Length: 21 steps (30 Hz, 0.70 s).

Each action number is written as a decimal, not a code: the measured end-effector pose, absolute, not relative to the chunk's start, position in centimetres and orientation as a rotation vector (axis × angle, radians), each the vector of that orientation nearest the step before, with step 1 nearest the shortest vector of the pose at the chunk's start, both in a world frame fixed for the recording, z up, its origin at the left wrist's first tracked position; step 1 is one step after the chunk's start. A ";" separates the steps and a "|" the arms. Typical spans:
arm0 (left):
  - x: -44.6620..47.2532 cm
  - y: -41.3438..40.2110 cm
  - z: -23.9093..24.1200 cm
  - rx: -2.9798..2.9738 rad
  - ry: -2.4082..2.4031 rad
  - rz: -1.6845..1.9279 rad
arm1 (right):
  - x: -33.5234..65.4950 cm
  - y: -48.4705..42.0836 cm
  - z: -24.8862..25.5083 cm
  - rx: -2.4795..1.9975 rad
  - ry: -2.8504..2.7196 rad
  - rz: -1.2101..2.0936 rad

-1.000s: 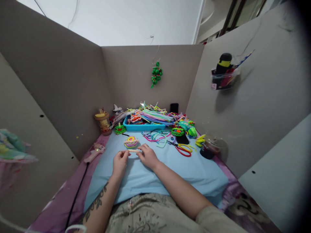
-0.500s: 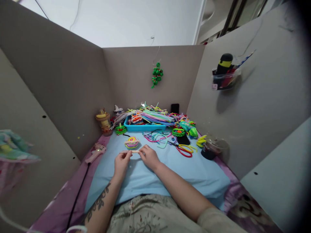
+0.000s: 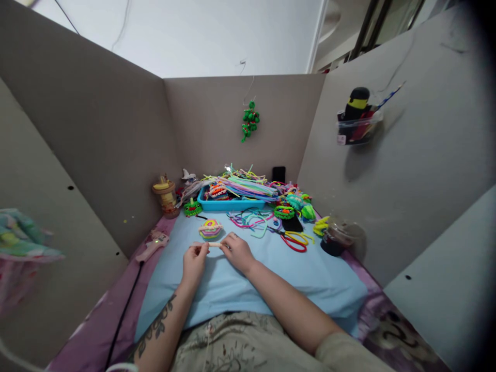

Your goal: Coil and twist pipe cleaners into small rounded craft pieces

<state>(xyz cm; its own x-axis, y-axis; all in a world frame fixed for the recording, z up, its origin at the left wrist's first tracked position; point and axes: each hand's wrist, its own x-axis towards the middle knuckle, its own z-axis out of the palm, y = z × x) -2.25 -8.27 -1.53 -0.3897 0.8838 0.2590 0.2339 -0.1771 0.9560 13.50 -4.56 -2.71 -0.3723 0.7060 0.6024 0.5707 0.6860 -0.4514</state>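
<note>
My left hand (image 3: pixel 194 260) and my right hand (image 3: pixel 237 251) meet over a light blue pillow (image 3: pixel 248 279) on my lap. Both pinch the ends of a short pale pipe cleaner piece (image 3: pixel 214 244) held level between them. Just beyond it lies a round coiled pipe cleaner piece (image 3: pixel 210 228) in pink, yellow and green. The fingers of both hands are closed on the pale piece.
A blue tray (image 3: pixel 230 202) heaped with colourful pipe cleaners stands at the back, loose ones and red-handled scissors (image 3: pixel 291 239) in front. A dark cup (image 3: pixel 334 238) sits right, a pink glue gun (image 3: pixel 152 245) and small jar (image 3: pixel 166 195) left. Cardboard walls surround; green beads (image 3: pixel 250 118) hang.
Both hands have stayed together on the pale piece; they shifted slightly, with the fingers working along it. Nothing else moved.
</note>
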 end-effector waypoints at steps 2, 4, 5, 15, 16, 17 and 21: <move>-2.3 -8.2 -1.6 1.301 1.569 1.604 | 13.5 -4.6 -2.6 -0.991 -2.082 0.203; -2.4 -8.2 -1.6 1.314 1.581 1.595 | 13.5 -4.6 -2.5 -1.004 -2.088 0.186; -2.4 -8.2 -1.6 1.318 1.591 1.587 | 13.5 -4.6 -2.5 -1.003 -2.096 0.173; -3.0 -7.8 -2.6 1.187 1.598 1.591 | 13.5 -5.3 -2.3 -0.888 -2.222 -0.126; -3.0 -7.8 -2.6 1.175 1.573 1.607 | 13.5 -5.4 -2.2 -0.884 -2.228 -0.143; -3.0 -7.8 -2.7 1.160 1.540 1.624 | 13.5 -5.4 -2.1 -0.884 -2.229 -0.149; -2.8 -7.8 -2.6 1.084 1.427 1.627 | 13.6 -5.6 -1.8 -0.903 -2.189 -0.055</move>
